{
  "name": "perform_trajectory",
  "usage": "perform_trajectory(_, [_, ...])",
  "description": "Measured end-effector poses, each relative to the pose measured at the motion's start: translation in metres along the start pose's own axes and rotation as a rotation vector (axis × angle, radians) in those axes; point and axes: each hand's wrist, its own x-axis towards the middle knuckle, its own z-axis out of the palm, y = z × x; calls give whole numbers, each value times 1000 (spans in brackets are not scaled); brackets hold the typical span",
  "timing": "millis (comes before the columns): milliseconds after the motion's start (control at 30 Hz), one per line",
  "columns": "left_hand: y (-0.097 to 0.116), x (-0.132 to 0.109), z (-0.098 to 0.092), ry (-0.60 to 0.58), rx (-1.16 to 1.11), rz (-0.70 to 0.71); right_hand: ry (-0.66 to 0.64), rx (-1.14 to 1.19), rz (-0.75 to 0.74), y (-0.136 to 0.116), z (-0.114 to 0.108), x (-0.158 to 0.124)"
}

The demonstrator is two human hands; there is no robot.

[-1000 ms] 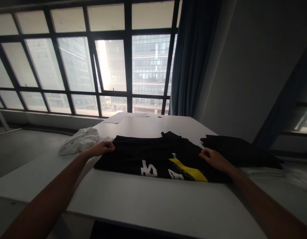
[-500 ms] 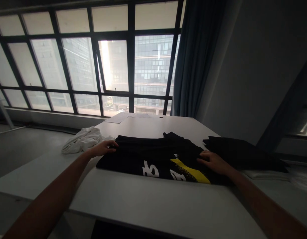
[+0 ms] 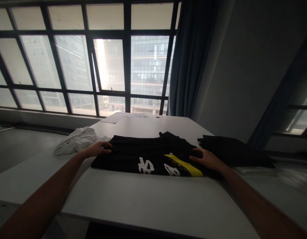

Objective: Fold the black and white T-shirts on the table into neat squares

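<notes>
A black T-shirt (image 3: 146,151) with white and yellow print lies folded flat on the white table (image 3: 153,202). My left hand (image 3: 96,148) is at the shirt's left edge, thumb above and fingers curled round the fabric. On the shirt's right side rests my right hand (image 3: 206,158), fingers stretched out flat beside the yellow print. Both forearms reach in from the bottom corners.
A crumpled white cloth (image 3: 75,141) lies left of the shirt. To its right is a pile of dark folded clothes (image 3: 234,151) over something white. Papers (image 3: 116,117) sit at the table's far edge, below large windows (image 3: 76,63) and a blue curtain (image 3: 190,59).
My right hand has slid a little to the left across the shirt, towards the yellow print. My left hand stays at the left edge. The view has shifted slightly.
</notes>
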Motion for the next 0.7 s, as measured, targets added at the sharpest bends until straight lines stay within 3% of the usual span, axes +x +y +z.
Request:
perform_trajectory(167, [-1, 3, 1, -10, -26, 2, -45, -50, -55, -2, 3, 1])
perform_trajectory(400, [-1, 0, -2, -34, -13, -6, -86, 311, -14, -3, -11, -2])
perform_trajectory(567, [6, -4, -2, -49, -59, -10, -79, 541, -87, -5, -13, -3])
perform_trajectory(700, [1, 0, 3, -41, -38, -19, 46, 278, -4, 0, -3, 4])
